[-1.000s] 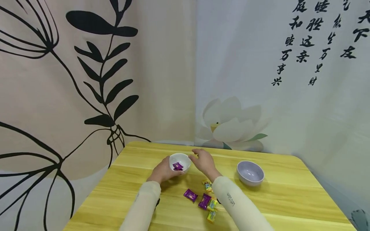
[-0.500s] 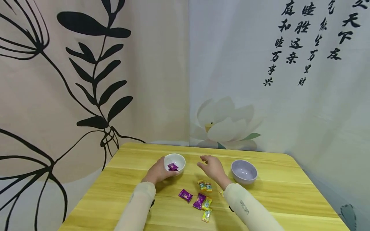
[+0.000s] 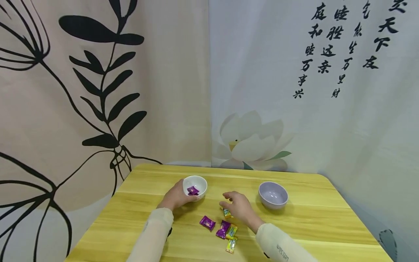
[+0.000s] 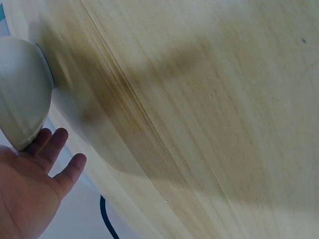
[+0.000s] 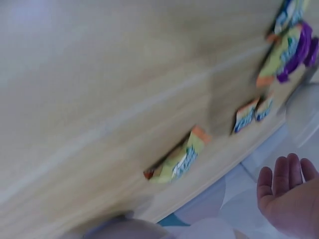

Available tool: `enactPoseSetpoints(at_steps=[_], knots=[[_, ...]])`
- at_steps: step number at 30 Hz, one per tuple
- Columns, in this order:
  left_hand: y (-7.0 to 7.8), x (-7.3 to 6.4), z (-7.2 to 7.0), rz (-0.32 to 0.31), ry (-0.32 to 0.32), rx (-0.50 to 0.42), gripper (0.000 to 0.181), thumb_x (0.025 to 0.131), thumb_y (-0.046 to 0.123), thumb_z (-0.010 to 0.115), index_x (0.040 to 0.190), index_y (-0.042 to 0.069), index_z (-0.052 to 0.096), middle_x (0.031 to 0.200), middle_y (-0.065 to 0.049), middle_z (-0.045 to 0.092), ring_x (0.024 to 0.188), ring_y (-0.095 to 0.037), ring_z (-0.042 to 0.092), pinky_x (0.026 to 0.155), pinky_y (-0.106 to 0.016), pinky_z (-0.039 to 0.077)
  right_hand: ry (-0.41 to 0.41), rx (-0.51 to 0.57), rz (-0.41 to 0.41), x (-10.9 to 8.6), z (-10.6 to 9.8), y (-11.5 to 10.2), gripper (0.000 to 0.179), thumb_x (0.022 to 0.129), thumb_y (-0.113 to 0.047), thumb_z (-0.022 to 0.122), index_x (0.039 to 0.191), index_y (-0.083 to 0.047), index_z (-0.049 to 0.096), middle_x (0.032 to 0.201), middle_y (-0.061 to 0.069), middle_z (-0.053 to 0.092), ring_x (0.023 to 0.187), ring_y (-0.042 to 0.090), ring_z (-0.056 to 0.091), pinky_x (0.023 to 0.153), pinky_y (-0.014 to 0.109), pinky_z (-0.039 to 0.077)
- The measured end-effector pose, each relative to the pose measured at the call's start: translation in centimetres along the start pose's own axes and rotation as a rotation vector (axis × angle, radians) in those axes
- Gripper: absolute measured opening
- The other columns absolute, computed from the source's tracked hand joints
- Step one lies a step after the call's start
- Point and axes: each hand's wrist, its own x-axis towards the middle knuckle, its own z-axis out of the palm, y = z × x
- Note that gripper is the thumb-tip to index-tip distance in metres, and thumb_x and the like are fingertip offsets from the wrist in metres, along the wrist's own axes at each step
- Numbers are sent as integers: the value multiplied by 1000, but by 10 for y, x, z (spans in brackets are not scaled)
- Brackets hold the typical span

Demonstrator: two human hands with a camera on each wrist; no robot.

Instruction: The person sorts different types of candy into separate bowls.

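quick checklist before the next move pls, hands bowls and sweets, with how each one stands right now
1. White bowl held: ok, the left hand grips its side.
2. White bowl resting on the table: cannot tell, its contact with the wood is not clear.
3. Right hand free to pick up: ok, nothing shows in its fingers.
4. Lilac bowl able to take sweets: ok, it stands upright with no sweets visible inside.
5. Loose sweets separated by colour: not ok, a purple sweet lies right up against a yellow sweet.
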Motion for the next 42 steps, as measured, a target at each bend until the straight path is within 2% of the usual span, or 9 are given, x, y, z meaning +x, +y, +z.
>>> enactPoseSetpoints(at_steps=[6,12,19,25,31,37,42], knots=[[-1,-2,1,-18,-7,-30,101,66,51,89,144,5,43,127,-12,58,110,-27,57,99,-51,45,-42,-47,-40,-8,18,-5,43,91,-32,73,120,0,69,111,13,69,100,31,65,85,48,53],[0,0,1,-3,5,-28,100,66,51,89,143,5,44,127,-12,58,110,-27,57,98,-51,45,-71,-109,-77,-16,29,-12,46,87,-37,75,117,-3,71,111,10,70,104,30,63,90,48,51],[1,-1,2,6,6,-21,100,67,51,89,143,4,44,126,-11,59,111,-27,57,98,-50,45,-99,-163,-77,-23,36,-18,52,82,-43,79,116,-3,71,110,10,70,103,30,63,91,48,50],[1,-1,1,13,2,-45,98,67,50,89,142,4,45,126,-13,59,109,-27,58,97,-50,46,-133,-253,-81,-26,45,-16,58,80,-49,79,117,-5,71,106,7,69,101,26,62,89,46,50],[1,-1,2,4,0,-31,100,66,53,89,143,5,45,126,-12,59,109,-26,58,97,-50,46,-118,-309,-105,-28,49,-17,60,78,-52,79,116,-7,71,108,6,69,107,26,59,92,47,48],[1,-2,2,-15,-3,-23,102,66,54,88,144,6,43,126,-11,58,110,-27,57,98,-51,45,-99,-366,-155,-29,53,-18,57,74,-54,80,110,-10,74,99,0,66,96,20,60,87,41,49],[2,-2,3,-14,-5,-31,101,67,52,89,144,6,44,126,-12,58,110,-27,57,98,-51,45,-62,-415,-223,-30,56,-17,42,75,-48,82,100,-14,76,90,-5,61,85,15,57,79,36,49]])
